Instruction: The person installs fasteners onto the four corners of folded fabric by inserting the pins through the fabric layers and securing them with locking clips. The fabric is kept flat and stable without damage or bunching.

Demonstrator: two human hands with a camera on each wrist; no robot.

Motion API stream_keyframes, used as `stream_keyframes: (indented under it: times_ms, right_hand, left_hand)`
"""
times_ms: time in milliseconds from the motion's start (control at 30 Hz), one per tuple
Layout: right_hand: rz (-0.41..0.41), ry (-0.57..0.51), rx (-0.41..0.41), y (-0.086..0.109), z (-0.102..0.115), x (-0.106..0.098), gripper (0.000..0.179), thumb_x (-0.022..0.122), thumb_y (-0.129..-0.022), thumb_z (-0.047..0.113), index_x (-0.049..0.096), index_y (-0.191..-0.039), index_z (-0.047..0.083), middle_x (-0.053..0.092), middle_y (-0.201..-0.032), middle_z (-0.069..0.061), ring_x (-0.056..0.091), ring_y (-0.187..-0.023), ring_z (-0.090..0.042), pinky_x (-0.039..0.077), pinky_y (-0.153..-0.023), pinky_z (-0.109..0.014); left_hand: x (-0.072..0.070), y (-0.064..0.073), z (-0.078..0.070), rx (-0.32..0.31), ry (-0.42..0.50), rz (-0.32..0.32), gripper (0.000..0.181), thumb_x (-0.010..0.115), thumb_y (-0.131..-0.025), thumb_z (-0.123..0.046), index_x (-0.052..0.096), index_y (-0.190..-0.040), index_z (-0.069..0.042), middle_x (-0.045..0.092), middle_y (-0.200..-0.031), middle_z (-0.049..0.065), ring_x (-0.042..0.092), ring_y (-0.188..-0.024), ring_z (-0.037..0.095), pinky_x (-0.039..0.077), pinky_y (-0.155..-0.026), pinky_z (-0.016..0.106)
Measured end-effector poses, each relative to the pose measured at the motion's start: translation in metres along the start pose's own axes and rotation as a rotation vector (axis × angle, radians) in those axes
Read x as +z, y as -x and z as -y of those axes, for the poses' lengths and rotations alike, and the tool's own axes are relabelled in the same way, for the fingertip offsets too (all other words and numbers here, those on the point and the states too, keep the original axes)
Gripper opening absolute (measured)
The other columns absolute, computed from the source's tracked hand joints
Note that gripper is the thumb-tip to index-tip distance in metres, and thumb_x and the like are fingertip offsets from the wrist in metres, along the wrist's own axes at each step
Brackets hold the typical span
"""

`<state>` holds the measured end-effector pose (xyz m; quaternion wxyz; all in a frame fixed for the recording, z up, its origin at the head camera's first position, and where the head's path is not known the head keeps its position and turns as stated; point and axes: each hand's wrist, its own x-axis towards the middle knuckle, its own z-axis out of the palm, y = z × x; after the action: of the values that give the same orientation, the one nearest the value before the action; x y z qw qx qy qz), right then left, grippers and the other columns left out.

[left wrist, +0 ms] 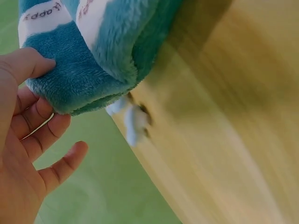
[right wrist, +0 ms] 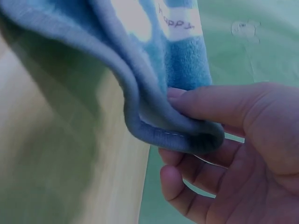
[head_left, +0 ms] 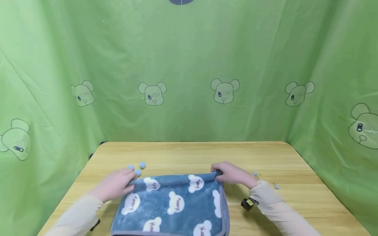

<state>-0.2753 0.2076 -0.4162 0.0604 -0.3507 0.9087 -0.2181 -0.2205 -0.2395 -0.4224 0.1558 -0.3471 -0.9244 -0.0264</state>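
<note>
A teal fleece blanket (head_left: 160, 205) with white bear heads and grey edging hangs folded between both hands, its far edge lifted off the table. My left hand (head_left: 113, 184) pinches the far left corner; in the left wrist view the thumb lies over the plush fold (left wrist: 70, 79), with fingers beneath it. At the far right corner my right hand (head_left: 231, 173) grips the grey-trimmed edge (right wrist: 161, 135) between thumb and fingers. The blanket's near edge runs toward the bottom of the head view, where the frame cuts off what lies below.
Several small light-blue balls (head_left: 142, 165) lie beyond the left hand on the wooden table (head_left: 183, 157). To the right are two small blue pieces with thin stems, one (head_left: 276, 187) near the right sleeve. A green curtain (head_left: 189, 114) surrounds the table.
</note>
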Motion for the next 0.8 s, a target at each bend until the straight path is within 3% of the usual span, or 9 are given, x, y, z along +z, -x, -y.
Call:
stream_keyframes:
  times_ms: [267,533,800]
  right_hand:
    - [-0.021,0.0,0.041,0.014,-0.03,-0.017,0.016,0.07,-0.079,0.002,0.061,-0.084,0.014,0.059,-0.079,0.006,0.05,-0.074,-0.006,0.045,-0.067,-0.023]
    - [-0.016,-0.014,0.085,0.015,-0.051,-0.031,0.014,0.07,-0.08,0.001,0.063,-0.086,0.011,0.062,-0.082,0.001,0.051,-0.076,-0.01,0.045,-0.067,-0.025]
    - [-0.067,0.028,0.112,0.003,-0.078,-0.039,0.014,0.072,-0.076,-0.002,0.063,-0.083,0.006,0.061,-0.079,-0.003,0.052,-0.076,-0.013,0.046,-0.068,-0.03]
  left_hand:
    - [0.011,-0.035,-0.012,0.026,0.001,0.014,0.014,0.072,-0.083,-0.021,0.059,-0.09,-0.017,0.058,-0.083,-0.007,0.056,-0.076,0.011,0.051,-0.069,0.033]
    - [0.03,-0.068,-0.016,-0.003,0.003,0.001,0.013,0.071,-0.085,-0.021,0.062,-0.092,-0.015,0.058,-0.088,-0.003,0.055,-0.081,0.015,0.051,-0.072,0.034]
    - [0.056,-0.104,-0.009,-0.153,0.045,0.044,0.012,0.066,-0.088,-0.023,0.061,-0.095,-0.015,0.064,-0.1,0.002,0.057,-0.098,0.022,0.05,-0.083,0.043]
